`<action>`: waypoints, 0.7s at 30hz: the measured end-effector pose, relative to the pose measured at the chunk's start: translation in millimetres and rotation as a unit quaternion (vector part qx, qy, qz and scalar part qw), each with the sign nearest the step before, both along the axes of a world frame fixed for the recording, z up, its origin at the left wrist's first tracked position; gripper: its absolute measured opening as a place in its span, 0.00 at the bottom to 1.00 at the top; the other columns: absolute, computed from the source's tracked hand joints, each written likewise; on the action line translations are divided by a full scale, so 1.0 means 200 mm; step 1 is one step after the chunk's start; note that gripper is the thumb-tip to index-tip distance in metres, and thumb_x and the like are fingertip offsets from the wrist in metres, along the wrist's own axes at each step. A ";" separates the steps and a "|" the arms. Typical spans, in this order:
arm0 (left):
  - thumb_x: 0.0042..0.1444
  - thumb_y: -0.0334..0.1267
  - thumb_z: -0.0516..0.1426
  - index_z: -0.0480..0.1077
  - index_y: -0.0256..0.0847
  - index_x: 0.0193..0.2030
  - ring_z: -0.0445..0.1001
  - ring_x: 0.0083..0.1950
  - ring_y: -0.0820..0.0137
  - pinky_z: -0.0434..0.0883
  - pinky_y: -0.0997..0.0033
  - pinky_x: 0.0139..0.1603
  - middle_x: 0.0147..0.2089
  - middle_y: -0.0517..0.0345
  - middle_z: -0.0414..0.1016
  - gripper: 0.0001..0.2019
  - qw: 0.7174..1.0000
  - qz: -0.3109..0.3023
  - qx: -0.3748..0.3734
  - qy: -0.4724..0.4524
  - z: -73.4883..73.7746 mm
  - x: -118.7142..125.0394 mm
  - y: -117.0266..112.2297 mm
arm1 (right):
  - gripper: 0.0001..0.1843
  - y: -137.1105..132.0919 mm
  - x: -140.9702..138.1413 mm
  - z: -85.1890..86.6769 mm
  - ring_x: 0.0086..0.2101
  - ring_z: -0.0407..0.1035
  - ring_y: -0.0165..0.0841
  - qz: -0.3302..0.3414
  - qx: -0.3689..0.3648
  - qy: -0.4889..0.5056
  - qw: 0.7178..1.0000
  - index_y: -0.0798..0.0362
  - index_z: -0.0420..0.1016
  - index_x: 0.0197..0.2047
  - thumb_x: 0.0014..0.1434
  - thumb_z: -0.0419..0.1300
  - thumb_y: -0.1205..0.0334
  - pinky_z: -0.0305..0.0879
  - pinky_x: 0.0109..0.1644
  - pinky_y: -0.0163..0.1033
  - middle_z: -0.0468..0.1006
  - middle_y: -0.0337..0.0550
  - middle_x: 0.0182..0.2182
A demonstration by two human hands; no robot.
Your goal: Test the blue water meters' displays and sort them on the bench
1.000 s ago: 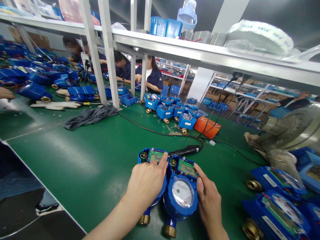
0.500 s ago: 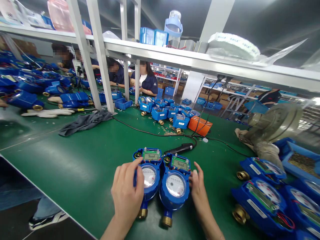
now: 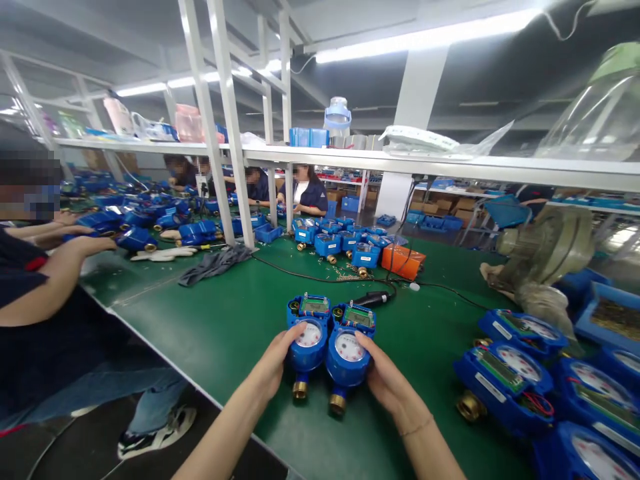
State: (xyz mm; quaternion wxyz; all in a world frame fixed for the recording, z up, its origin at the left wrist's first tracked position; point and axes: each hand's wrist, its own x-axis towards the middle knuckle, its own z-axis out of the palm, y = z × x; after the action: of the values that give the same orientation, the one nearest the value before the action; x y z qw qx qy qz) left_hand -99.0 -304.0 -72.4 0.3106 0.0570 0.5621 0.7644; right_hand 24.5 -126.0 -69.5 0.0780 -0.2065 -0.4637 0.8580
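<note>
Two blue water meters lie side by side on the green table (image 3: pixel 210 327), each with a round white dial, a small green display and a brass fitting. My left hand (image 3: pixel 274 363) is closed around the left meter (image 3: pixel 309 333), thumb near its dial. On the other side, my right hand (image 3: pixel 384 380) grips the right meter (image 3: pixel 349 343) along its right edge. Behind the pair lies a black pen-shaped tool (image 3: pixel 374 298) on a cable.
More blue meters (image 3: pixel 505 373) crowd the table at right, and another group (image 3: pixel 330 241) sits beside an orange box (image 3: pixel 403 261) farther back. A grey cloth (image 3: pixel 215 261) lies by the white shelf posts (image 3: pixel 234 127). A person (image 3: pixel 45 307) sits close at left; other workers are beyond.
The view lifted and pulled back, bringing the seated person at left into sight. My hands slid from the meters' displays down to clasp both bodies from the outer sides.
</note>
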 end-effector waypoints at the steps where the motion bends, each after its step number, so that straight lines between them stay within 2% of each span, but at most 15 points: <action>1: 0.50 0.52 0.63 0.74 0.35 0.47 0.71 0.55 0.56 0.66 0.63 0.56 0.49 0.45 0.77 0.24 1.000 0.005 0.002 0.004 0.00 0.01 0.00 | 0.30 0.00 -0.01 -0.01 0.53 0.67 0.42 -0.016 -0.014 0.007 1.000 0.59 0.69 0.54 0.53 0.64 0.50 0.60 0.61 0.47 0.74 0.51 0.51; 5: 0.49 0.54 0.63 0.75 0.32 0.45 0.73 0.52 0.56 0.66 0.64 0.55 0.46 0.43 0.78 0.26 0.999 0.031 0.019 0.029 0.00 0.07 0.00 | 0.29 -0.03 0.00 -0.02 0.52 0.69 0.41 -0.064 -0.062 0.022 0.996 0.59 0.69 0.53 0.51 0.67 0.54 0.62 0.60 0.46 0.75 0.51 0.50; 8: 0.48 0.54 0.64 0.75 0.31 0.43 0.74 0.50 0.56 0.67 0.64 0.53 0.43 0.43 0.78 0.26 0.997 0.072 0.026 0.020 0.00 0.15 -0.01 | 0.24 -0.03 0.03 -0.02 0.50 0.70 0.38 -0.060 -0.090 0.047 0.993 0.58 0.72 0.50 0.51 0.66 0.56 0.63 0.59 0.43 0.76 0.48 0.48; 11: 0.45 0.51 0.66 0.76 0.31 0.40 0.75 0.46 0.57 0.68 0.66 0.48 0.41 0.43 0.79 0.24 0.991 0.115 0.065 -0.006 0.00 0.23 -0.03 | 0.20 -0.03 0.05 -0.02 0.46 0.72 0.38 -0.051 -0.114 0.067 0.990 0.57 0.74 0.47 0.50 0.66 0.58 0.67 0.56 0.42 0.78 0.46 0.45; 13: 0.44 0.48 0.67 0.76 0.30 0.39 0.75 0.41 0.60 0.69 0.68 0.44 0.39 0.44 0.78 0.22 0.983 0.144 0.108 -0.036 0.00 0.29 -0.05 | 0.19 -0.03 0.05 -0.03 0.42 0.74 0.36 -0.077 -0.125 0.066 0.987 0.54 0.75 0.45 0.48 0.66 0.59 0.70 0.52 0.42 0.80 0.42 0.42; 16: 0.42 0.39 0.68 0.75 0.31 0.36 0.74 0.36 0.65 0.70 0.69 0.41 0.36 0.48 0.77 0.17 0.952 0.189 0.206 -0.124 -0.01 0.41 -0.09 | 0.21 -0.05 0.06 -0.04 0.43 0.73 0.37 -0.132 -0.137 0.017 0.982 0.46 0.75 0.46 0.47 0.65 0.53 0.72 0.48 0.44 0.80 0.38 0.41; 18: 0.40 0.35 0.68 0.74 0.32 0.35 0.74 0.35 0.65 0.71 0.68 0.41 0.35 0.49 0.77 0.14 0.916 0.206 0.291 -0.181 -0.01 0.49 -0.13 | 0.26 -0.08 0.07 -0.03 0.49 0.70 0.43 -0.151 -0.115 -0.039 0.981 0.40 0.74 0.48 0.46 0.63 0.43 0.71 0.49 0.51 0.78 0.39 0.45; 20: 0.39 0.32 0.67 0.74 0.31 0.35 0.74 0.34 0.65 0.71 0.67 0.41 0.34 0.48 0.76 0.14 0.889 0.200 0.369 -0.184 -0.01 0.58 -0.19 | 0.27 -0.13 0.07 -0.02 0.55 0.64 0.44 -0.168 -0.073 -0.080 0.980 0.31 0.72 0.49 0.45 0.62 0.37 0.68 0.50 0.53 0.75 0.38 0.50; 21: 0.39 0.32 0.67 0.74 0.31 0.36 0.74 0.35 0.63 0.71 0.65 0.42 0.35 0.46 0.76 0.15 0.880 0.200 0.394 -0.176 -0.01 0.63 -0.23 | 0.26 -0.17 0.06 -0.01 0.57 0.61 0.43 -0.155 -0.061 -0.093 0.982 0.27 0.70 0.50 0.46 0.61 0.36 0.67 0.51 0.52 0.72 0.38 0.53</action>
State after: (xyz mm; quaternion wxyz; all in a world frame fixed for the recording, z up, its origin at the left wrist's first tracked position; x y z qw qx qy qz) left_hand 26.9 -350.5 -73.6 0.1971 -0.0745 0.1499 0.9660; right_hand 36.8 -159.5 -70.7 0.1539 -0.3594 -0.3779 0.8393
